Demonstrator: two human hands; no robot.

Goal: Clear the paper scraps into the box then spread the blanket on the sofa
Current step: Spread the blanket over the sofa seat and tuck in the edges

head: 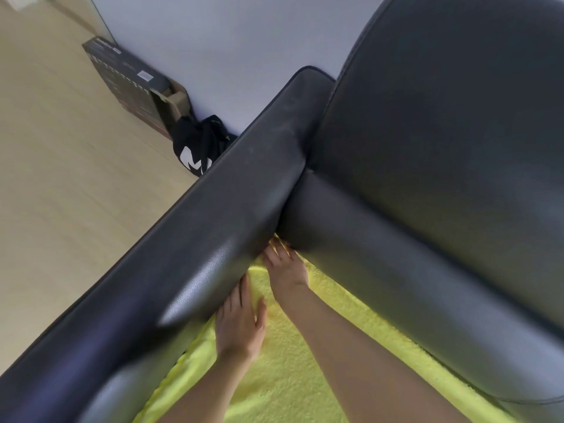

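A fluffy yellow blanket [283, 370] covers the seat of a dark grey leather sofa [427, 148]. My left hand [239, 328] lies flat on the blanket beside the armrest [213, 239], fingers stretched along the armrest's inner side. My right hand [283, 267] is further in, at the corner where armrest and back cushion meet, its fingers pressing the blanket's edge into the gap. Neither hand grips anything that I can see. No paper scraps are in view.
A dark cardboard box [128, 83] lies on the pale wooden floor [61, 193] against the white wall, left of the sofa. A black bag with white lettering [198, 148] sits between the box and the armrest.
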